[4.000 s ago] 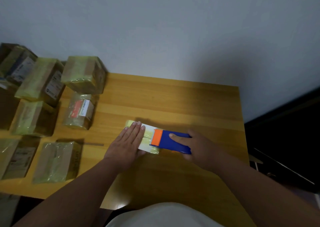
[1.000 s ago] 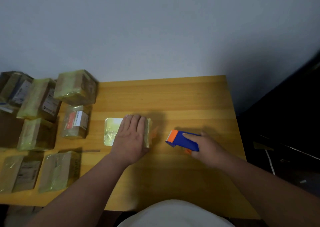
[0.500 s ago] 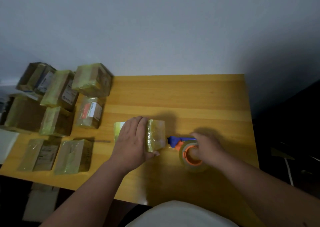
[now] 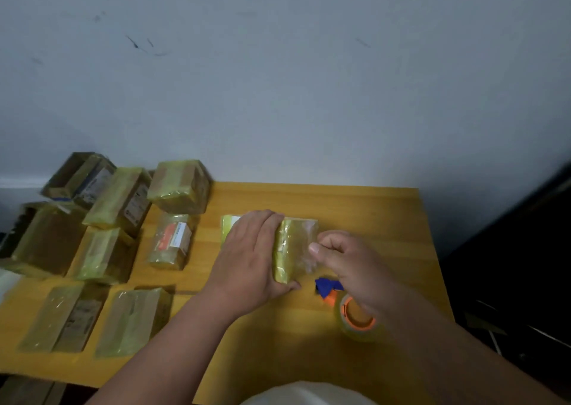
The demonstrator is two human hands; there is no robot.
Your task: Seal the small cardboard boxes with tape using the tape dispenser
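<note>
A small cardboard box (image 4: 295,250) wrapped in yellowish tape lies mid-table, its right end tipped up toward me. My left hand (image 4: 250,256) lies over its top with the thumb hooked round the near edge. My right hand (image 4: 343,259) has let go of the dispenser. Its curled fingers and thumb pinch the loose clear tape (image 4: 306,264) at the box's right end. The blue and orange tape dispenser (image 4: 349,306) lies on its side on the table under my right wrist.
Several taped boxes (image 4: 123,244) crowd the left part of the wooden table (image 4: 370,213). A wall stands behind it. The table's right edge drops to a dark floor.
My right hand pulled the dispenser off the box to the right, laid it on the table, then came back to the box's right end. My left hand kept holding the box.
</note>
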